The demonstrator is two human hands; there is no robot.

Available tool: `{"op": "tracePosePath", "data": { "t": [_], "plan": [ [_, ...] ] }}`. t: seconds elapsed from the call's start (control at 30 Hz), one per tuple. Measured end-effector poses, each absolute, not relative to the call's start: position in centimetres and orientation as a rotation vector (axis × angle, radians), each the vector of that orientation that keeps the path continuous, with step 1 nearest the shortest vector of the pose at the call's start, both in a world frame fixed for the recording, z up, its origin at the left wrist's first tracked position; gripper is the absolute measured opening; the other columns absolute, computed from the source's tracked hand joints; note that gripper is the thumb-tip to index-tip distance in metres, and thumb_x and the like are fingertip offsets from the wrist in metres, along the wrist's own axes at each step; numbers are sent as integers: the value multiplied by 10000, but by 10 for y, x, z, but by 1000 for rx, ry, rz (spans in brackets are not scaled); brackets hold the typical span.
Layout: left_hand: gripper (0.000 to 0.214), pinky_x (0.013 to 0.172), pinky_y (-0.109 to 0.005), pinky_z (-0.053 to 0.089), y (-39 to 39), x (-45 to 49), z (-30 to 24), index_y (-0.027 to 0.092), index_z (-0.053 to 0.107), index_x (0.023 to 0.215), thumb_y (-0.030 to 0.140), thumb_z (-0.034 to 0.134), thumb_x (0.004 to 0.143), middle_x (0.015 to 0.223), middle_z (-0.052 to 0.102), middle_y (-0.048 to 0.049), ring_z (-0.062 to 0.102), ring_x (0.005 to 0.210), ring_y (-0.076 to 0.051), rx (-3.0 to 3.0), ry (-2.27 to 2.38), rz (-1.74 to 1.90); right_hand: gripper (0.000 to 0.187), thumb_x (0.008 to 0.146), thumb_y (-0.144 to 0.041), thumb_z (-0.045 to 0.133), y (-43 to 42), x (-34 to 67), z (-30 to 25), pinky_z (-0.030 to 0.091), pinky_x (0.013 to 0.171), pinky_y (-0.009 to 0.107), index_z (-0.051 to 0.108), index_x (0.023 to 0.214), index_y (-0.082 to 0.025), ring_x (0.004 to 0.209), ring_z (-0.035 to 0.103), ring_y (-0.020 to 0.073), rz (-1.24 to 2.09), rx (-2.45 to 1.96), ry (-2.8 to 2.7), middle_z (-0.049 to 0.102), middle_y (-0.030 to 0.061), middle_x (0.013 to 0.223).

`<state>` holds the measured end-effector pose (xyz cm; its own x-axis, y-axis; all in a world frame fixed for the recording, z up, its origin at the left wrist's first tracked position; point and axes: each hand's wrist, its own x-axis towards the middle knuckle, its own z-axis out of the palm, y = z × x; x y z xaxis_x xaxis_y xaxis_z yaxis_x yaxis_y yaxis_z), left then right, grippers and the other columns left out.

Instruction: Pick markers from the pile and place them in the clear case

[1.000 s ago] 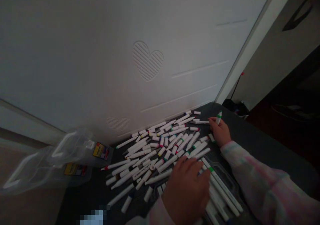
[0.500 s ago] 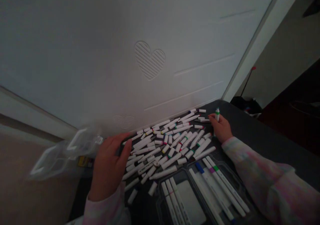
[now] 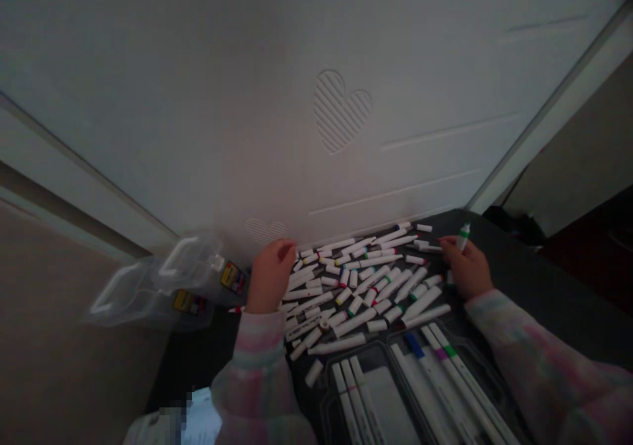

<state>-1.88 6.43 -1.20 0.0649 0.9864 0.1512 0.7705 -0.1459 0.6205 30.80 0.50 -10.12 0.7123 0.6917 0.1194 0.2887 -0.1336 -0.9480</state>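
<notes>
A heap of white markers (image 3: 361,280) with coloured bands lies on a dark surface against a white panel. My left hand (image 3: 270,275) rests at the heap's left end, fingers curled over markers there; whether it grips one is hidden. My right hand (image 3: 465,267) sits at the heap's right end, closed round a green-banded marker (image 3: 461,235) held upright. A dark tray (image 3: 420,392) in front holds several markers laid in rows.
Two clear plastic cases (image 3: 168,287) with white handles and coloured labels lie to the left. The white panel with an embossed heart (image 3: 341,109) stands right behind the heap. A dark floor area opens at the right.
My left hand has gone from the tray across to the far left end of the heap. My right hand has kept its hold on the green-banded marker.
</notes>
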Motion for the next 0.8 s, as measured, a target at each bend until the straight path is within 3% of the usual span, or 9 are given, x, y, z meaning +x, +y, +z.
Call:
{"op": "tracePosePath", "data": {
  "t": [0.17,0.37,0.8],
  "plan": [
    [220,740,-331,417,70,-19,-30,147,647,744,196,433,725,825,650,-116,585,812,-233,2004,1938,487,222,629,-353,536,4,306,-98,300,451,238,571,738,-163,477,385,99,427,-1707,-765,419,-43,495],
    [232,684,-277,415,77,-30,-41,185,653,777,241,432,733,846,660,-88,596,812,-212,1948,2049,261,201,622,-339,541,3,304,-95,301,443,235,576,721,-167,463,388,93,433,-1719,-749,423,-48,481],
    [255,682,-272,410,77,-25,-48,193,659,767,273,419,737,852,662,-87,597,822,-211,1925,2044,178,202,631,-347,549,0,303,-96,301,460,243,572,738,-177,487,387,101,472,-1738,-760,429,-38,498]
  ]
}}
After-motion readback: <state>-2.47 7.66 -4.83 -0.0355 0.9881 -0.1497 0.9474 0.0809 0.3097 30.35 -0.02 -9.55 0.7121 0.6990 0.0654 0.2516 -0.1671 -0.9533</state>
